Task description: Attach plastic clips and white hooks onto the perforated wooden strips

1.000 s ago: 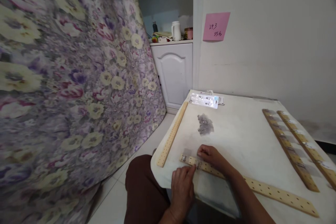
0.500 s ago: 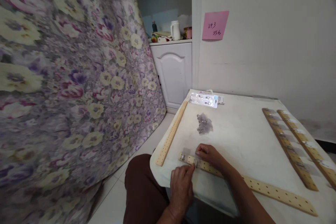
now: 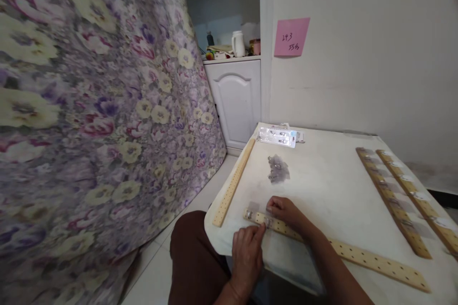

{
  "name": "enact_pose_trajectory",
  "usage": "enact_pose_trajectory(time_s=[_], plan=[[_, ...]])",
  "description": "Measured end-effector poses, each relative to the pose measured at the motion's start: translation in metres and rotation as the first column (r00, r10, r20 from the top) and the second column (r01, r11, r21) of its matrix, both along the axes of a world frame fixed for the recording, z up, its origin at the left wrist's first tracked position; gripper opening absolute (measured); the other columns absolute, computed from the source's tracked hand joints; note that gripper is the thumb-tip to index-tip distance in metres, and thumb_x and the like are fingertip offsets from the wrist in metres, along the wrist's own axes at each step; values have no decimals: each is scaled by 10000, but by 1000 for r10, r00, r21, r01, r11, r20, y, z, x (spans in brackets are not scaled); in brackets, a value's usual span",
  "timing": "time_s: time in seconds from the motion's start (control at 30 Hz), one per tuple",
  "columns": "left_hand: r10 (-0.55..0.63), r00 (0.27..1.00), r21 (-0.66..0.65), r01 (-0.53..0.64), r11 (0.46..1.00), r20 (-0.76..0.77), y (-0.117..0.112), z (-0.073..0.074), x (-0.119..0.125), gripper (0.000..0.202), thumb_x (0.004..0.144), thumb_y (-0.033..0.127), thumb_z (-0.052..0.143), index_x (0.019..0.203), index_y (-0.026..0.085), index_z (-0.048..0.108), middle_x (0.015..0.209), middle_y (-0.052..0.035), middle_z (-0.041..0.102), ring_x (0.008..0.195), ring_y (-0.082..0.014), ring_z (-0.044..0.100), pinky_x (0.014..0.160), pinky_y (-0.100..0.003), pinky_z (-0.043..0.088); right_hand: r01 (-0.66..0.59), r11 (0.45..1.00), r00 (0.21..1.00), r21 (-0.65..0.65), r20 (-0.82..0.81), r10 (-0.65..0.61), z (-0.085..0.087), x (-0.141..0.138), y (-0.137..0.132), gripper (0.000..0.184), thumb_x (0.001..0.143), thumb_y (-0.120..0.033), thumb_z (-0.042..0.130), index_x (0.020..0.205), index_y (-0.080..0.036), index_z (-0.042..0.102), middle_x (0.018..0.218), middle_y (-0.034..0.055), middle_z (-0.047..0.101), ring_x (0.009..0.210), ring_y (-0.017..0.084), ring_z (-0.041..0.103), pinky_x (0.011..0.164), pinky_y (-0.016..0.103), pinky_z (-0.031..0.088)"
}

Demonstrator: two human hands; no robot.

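Note:
A pale wooden strip with rows of holes (image 3: 368,258) lies along the table's near side, partly hidden under my right forearm. A small metal clip with a clear plastic flap (image 3: 249,213) sits near its left end. Beside it, a second clear-flapped clip (image 3: 268,222) is on the strip between my hands. My left hand (image 3: 246,251) has its fingers curled, a fingertip pressing the strip's near edge at this second clip. From the far side, my right hand (image 3: 286,212) is closed in a pinch at the clip's clear flap; its fingertips are partly hidden.
More clear-flapped clips (image 3: 278,169) lie heaped mid-table. Another perforated strip (image 3: 234,183) lies along the left edge. At right are two strips fitted with clips, one darker (image 3: 393,202), one lighter (image 3: 418,194). Clear packaging (image 3: 276,136) rests at the back. A floral curtain (image 3: 107,105) hangs left.
The view has shifted very slightly. Both hands keep their places at the second clip, and nothing on the table has visibly moved.

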State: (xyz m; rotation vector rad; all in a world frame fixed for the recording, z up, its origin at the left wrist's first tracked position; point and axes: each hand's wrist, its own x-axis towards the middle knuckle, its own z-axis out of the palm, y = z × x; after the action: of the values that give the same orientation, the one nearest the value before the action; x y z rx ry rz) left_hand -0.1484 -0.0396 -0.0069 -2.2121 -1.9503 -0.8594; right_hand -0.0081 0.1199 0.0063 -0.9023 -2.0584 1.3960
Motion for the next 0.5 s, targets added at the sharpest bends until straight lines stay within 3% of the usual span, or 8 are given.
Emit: enact_pose_trajectory(time_s=[0.5], plan=[[16,1000,9,-15,1000,-24,1,2,1,565,779,2,416,1298,212,487,1009,-77,591,862,-213,485,726,-353,376,12,1000,1000,10,4,-12,0,0,0,128,771,-259,541,689,-171,583,582,-30,534,576,120,460,555,227,334]])
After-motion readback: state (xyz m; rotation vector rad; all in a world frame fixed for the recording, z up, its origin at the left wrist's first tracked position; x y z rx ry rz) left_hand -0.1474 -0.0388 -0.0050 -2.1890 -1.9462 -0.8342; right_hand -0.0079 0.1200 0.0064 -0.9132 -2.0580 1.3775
